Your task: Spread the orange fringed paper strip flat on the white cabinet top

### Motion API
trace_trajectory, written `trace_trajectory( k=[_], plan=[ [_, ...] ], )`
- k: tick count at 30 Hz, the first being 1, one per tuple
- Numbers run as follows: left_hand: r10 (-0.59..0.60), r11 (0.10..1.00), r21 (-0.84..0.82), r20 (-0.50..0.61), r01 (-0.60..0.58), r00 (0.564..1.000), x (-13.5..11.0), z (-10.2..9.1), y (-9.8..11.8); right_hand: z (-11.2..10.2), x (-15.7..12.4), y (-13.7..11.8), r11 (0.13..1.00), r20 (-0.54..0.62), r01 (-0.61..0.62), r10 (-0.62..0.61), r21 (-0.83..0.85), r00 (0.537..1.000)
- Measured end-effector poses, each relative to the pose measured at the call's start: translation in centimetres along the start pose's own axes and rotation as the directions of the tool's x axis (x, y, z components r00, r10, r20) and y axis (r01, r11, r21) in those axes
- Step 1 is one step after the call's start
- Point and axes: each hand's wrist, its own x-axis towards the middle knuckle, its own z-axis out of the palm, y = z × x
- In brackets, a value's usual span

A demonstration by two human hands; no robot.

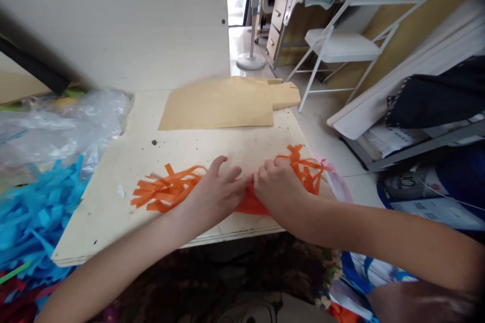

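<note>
A bundle of orange fringed tissue paper lies across the near part of the board, its cut strips fanning out at both ends. My left hand rests palm down on its middle, thumb lifted away and fingers spread toward the right. Close beside it, almost touching, my right hand has its fingers curled around the paper near the right-hand strips. Both palms hide much of the middle. Behind the hands, a flat brown paper bag lies at the board's far side.
Blue paper strips heap up at left, below crumpled clear plastic. The pale board carries small dark specks and a white scrap. A white folding chair and a fan base stand beyond. A loaded shelf is at right.
</note>
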Motion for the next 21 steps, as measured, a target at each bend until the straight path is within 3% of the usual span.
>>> trace_trajectory(
  k=[3,5,13,17,19,21],
  plan=[
    [0.047,0.999,-0.029,0.078,-0.044,0.996,-0.5,0.4,-0.1,-0.5,-0.7,-0.5,0.997,0.144,0.063,-0.056,-0.046,0.988],
    [0.024,0.998,-0.062,0.100,-0.018,0.995,-0.9,0.6,-0.3,-0.2,-1.4,-0.1,0.995,0.166,0.096,-0.093,-0.009,0.982],
    [-0.166,0.967,-0.178,0.099,0.181,0.981,-2.8,0.9,0.5,1.9,-4.0,2.4,0.970,-0.047,0.242,-0.241,0.013,0.969],
    [-0.299,0.942,-0.121,0.117,0.313,0.947,-3.0,0.3,2.2,2.5,-4.1,-0.4,0.998,-0.292,0.057,-0.047,0.026,0.955],
    [-0.344,0.928,-0.105,0.123,0.357,0.931,-3.1,0.0,2.9,3.4,-4.0,-2.2,0.993,-0.352,0.085,-0.050,0.086,0.935],
    [-0.372,0.917,-0.107,0.126,0.385,0.920,-3.2,-0.1,3.3,4.6,-4.2,-3.3,0.981,-0.339,0.139,-0.086,0.135,0.937]
  ],
)
